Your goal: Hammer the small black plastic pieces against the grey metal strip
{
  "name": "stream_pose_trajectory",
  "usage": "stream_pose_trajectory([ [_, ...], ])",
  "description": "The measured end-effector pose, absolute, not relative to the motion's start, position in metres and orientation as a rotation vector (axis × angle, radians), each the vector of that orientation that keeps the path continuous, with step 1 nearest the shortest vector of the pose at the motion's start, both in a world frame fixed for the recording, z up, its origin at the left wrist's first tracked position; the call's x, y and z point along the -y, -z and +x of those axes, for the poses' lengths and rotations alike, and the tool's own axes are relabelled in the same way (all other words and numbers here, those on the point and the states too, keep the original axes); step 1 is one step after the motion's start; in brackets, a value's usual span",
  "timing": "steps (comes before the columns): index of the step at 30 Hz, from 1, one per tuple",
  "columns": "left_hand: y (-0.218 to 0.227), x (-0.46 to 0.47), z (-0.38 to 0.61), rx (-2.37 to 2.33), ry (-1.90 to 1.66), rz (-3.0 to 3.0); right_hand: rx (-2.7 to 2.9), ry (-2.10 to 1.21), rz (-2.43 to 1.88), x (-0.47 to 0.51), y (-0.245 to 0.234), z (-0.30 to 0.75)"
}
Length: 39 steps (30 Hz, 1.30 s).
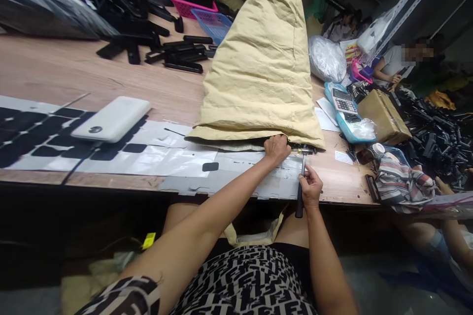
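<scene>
A large pale yellow cloth bag (262, 64) lies on the table, its wide mouth facing me and dark inside. At the edge of that mouth, my left hand (278, 150) is closed, its fingertips partly hidden; what they grip I cannot make out. Small dark pieces show just to the right of those fingers. My right hand (311, 186) holds a small hammer (303, 160) by its shaft, the black handle end pointing down toward me. The metal hammer head is by the bag's mouth, close to my left hand. Grey sheeting (236, 172) covers the tabletop under both hands.
Left of the bag, a white power bank (113, 119) rests on a sheet with black squares. Black parts (185, 54) and a pink basket (188, 7) lie farther back. To the right are a calculator (343, 101), a cardboard box (384, 117), a striped cloth (402, 179) and other people.
</scene>
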State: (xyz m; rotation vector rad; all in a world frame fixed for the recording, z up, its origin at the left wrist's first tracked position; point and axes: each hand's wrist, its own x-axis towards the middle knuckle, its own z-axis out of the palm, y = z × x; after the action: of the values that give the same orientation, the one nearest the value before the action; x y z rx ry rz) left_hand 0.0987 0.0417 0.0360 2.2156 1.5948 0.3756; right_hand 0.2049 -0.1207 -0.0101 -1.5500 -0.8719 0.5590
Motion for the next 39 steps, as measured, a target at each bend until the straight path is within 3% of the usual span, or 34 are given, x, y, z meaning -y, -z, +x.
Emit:
stream_pose_trajectory([
  [7, -0.022, -0.032, 0.054, -1.364, -0.301, 2.377, 0.906, -0.565, -1.574, 0.121, 0.011, 0.206],
  [13, -0.016, -0.022, 0.051, -1.463, -0.539, 2.243, 0.921, -0.587, -1.591, 0.121, 0.008, 0.206],
  [21, -0.034, -0.038, 0.093, -1.574, -0.379, 2.171, 0.933, -0.547, -1.615, 0.121, 0.009, 0.207],
  [26, -0.028, -0.037, 0.069, -1.458, -0.344, 2.245, 0.933, -0.553, -1.609, 0.121, 0.011, 0.207],
  [32, -0.011, -0.012, 0.017, -1.309, -0.476, 2.299, 0.953, -0.555, -1.61, 0.121, 0.008, 0.204],
  [39, 0.001, -0.001, 0.026, -1.215, -0.688, 2.331, 1.005, -0.543, -1.641, 0.121, 0.004, 0.203],
])
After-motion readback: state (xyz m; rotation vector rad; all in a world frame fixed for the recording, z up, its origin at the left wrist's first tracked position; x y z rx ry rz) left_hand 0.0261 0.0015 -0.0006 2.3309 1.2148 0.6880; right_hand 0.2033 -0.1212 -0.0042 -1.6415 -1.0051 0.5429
